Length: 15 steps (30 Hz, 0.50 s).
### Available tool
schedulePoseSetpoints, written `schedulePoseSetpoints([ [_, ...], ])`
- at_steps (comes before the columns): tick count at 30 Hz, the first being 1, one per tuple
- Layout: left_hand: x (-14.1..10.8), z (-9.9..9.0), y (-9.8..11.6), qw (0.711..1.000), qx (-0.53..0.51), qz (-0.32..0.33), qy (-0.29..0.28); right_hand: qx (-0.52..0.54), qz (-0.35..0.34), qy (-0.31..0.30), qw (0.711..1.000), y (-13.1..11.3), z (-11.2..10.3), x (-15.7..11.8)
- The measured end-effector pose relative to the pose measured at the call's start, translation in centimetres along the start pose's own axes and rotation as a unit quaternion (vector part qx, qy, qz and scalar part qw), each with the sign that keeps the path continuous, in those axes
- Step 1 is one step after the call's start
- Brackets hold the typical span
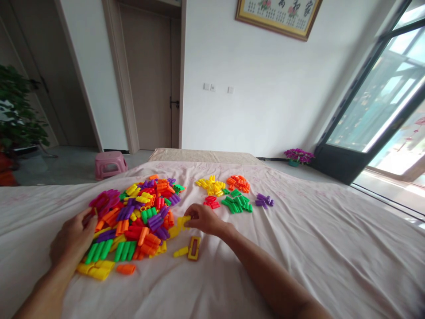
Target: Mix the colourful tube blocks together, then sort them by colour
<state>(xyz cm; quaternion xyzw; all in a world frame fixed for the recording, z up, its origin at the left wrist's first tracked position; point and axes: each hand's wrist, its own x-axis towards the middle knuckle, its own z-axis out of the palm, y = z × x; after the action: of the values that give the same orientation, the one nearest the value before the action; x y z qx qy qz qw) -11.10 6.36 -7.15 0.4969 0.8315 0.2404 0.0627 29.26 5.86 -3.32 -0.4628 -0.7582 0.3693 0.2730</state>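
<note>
A mixed pile of plastic toy building pieces (133,221) in red, orange, yellow, green and purple lies on the cloth. My left hand (75,235) is at the pile's left edge, fingers closed beside magenta pieces (105,200); a thin yellowish bit shows at its fingertips, but what it holds is unclear. Between its thumb and fingers, my right hand (206,219) pinches a yellow toy piece (182,221), slightly blurred, at the pile's right side. Just below that hand lie a yellow rectangular frame piece (194,248) and a short yellow tube piece (181,252).
Beyond my right hand sit separate groups of yellow pieces (211,185), orange pieces (238,183), red pieces (211,202), green pieces (237,202) and purple pieces (264,200). A wrinkled pale cloth (299,257) covers the surface. A pink stool (110,165) stands behind, left.
</note>
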Motion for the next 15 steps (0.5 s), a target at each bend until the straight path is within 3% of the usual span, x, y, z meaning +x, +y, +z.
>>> schedulePoseSetpoints([
  [7, 0.1, 0.0, 0.0, 1.000, -0.002, -0.001, -0.001, 0.188, 0.080, 0.166, 0.965, 3.7, -3.3, 1.6],
  [11, 0.1, 0.1, -0.1, 1.000, -0.001, 0.003, 0.007, 0.270, 0.034, 0.278, 0.921, 4.7, -5.3, 2.2],
  [15, 0.1, 0.1, -0.1, 1.000, -0.007, 0.001, 0.004, 0.292, 0.019, 0.344, 0.892, 5.5, -5.8, 2.6],
])
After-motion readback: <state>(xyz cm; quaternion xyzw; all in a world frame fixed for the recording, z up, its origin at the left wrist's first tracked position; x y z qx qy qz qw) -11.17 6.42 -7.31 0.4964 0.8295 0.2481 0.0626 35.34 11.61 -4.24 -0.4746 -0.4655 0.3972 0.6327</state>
